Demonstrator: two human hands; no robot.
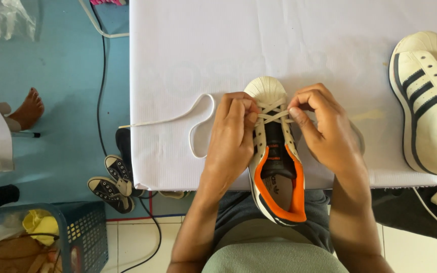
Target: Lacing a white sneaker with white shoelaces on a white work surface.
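Note:
A cream sneaker [274, 167] with an orange lining lies toe-away on the white table [289, 45], its heel hanging over the near edge. My left hand [233, 136] pinches the cream lace at the upper eyelets on the shoe's left side. My right hand [324, 129] pinches the lace on the right side, by the crossed rows near the toe. The loose lace end [198, 119] loops away to the left across the table.
A second cream sneaker [428, 101] with dark stripes lies at the table's right edge. On the blue floor to the left are small black canvas shoes [111, 184], a dark cable [99, 91], another person's bare foot [28, 108] and a blue basket [84, 235].

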